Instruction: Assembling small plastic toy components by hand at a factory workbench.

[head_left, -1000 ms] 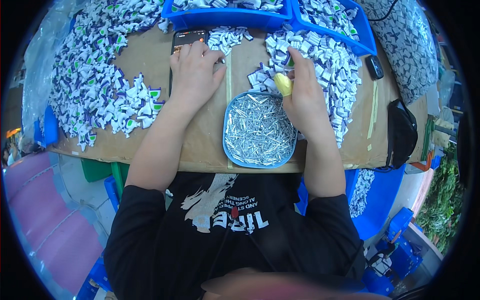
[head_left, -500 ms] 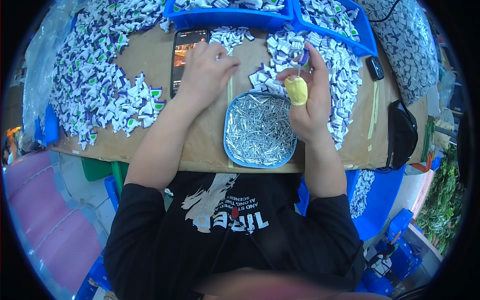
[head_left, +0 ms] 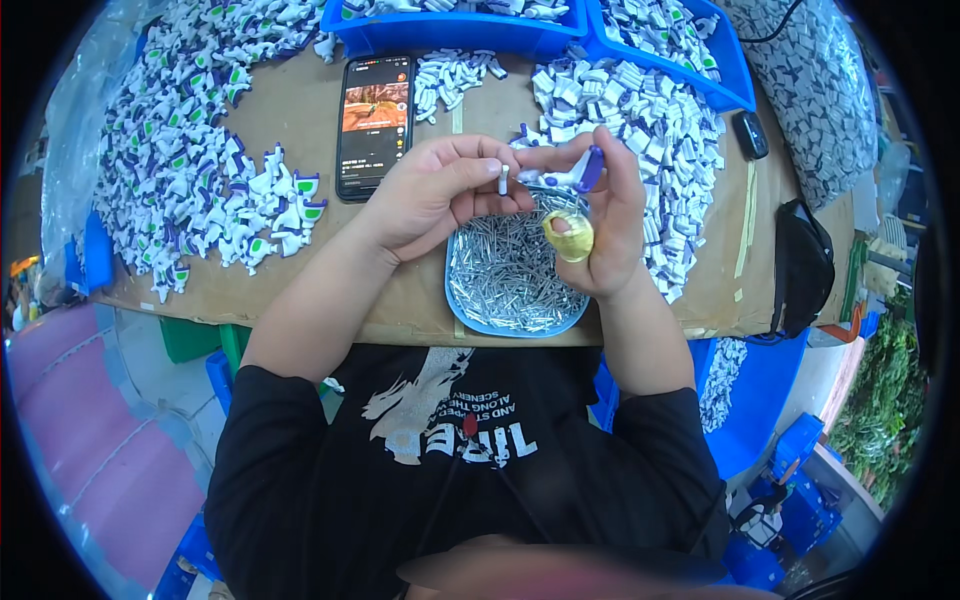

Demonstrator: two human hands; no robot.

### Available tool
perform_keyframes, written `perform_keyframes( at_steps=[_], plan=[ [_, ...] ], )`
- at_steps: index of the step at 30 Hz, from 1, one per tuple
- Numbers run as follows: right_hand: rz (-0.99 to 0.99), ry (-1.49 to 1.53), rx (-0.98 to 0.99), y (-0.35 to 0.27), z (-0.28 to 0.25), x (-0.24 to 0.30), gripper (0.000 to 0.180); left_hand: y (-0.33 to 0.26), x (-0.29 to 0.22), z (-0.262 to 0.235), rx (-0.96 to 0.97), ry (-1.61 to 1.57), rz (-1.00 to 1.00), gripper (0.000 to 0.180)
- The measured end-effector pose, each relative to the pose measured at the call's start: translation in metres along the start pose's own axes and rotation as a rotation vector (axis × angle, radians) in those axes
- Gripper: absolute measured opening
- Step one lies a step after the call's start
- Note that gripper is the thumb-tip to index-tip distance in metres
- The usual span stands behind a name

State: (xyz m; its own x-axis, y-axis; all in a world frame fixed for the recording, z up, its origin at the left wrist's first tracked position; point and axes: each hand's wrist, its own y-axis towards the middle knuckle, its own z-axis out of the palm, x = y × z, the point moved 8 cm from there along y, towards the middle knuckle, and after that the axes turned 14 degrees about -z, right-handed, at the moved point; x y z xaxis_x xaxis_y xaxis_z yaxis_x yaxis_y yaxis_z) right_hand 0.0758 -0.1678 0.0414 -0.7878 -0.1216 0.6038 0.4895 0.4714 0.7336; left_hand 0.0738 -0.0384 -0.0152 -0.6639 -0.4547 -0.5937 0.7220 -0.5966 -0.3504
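Note:
My left hand (head_left: 435,195) pinches a small white plastic piece (head_left: 504,180) between thumb and fingers. Just to its right, my right hand (head_left: 612,220) grips a white-and-purple plastic part (head_left: 582,176) in its fingertips. Yellow wrapping (head_left: 570,240) covers the right thumb. The hands almost meet above the far side of a light-blue tub (head_left: 452,290) full of thin metal pins (head_left: 515,270). Beyond them lies a small group of white pieces (head_left: 450,80), and a heap of white-and-purple parts (head_left: 680,170) spreads on the right.
A phone (head_left: 374,130) with a lit screen lies left of the hands. White, purple and green parts (head_left: 180,160) cover the table's left side. Blue bins (head_left: 460,38) line the back. At right are a black key fob (head_left: 750,135), a black pouch (head_left: 804,270) and a filled clear bag (head_left: 800,90).
My left hand has moved from over the phone to the right, toward the tub, and now holds a small white piece. My right hand has come slightly nearer and left, its plastic part turned.

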Motion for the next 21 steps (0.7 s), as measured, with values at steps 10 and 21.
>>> perform_keyframes(
  at_steps=[10, 21],
  plan=[
    [-0.123, -0.028, 0.125, 0.012, 0.013, 0.007, 0.064, 0.000, -0.006, -0.012, -0.039, -0.061, 0.145, 0.022],
    [0.012, 0.081, -0.123, 0.012, 0.006, 0.005, 0.068, -0.001, -0.008, -0.007, -0.071, 0.010, 0.192, 0.021]
  ],
)
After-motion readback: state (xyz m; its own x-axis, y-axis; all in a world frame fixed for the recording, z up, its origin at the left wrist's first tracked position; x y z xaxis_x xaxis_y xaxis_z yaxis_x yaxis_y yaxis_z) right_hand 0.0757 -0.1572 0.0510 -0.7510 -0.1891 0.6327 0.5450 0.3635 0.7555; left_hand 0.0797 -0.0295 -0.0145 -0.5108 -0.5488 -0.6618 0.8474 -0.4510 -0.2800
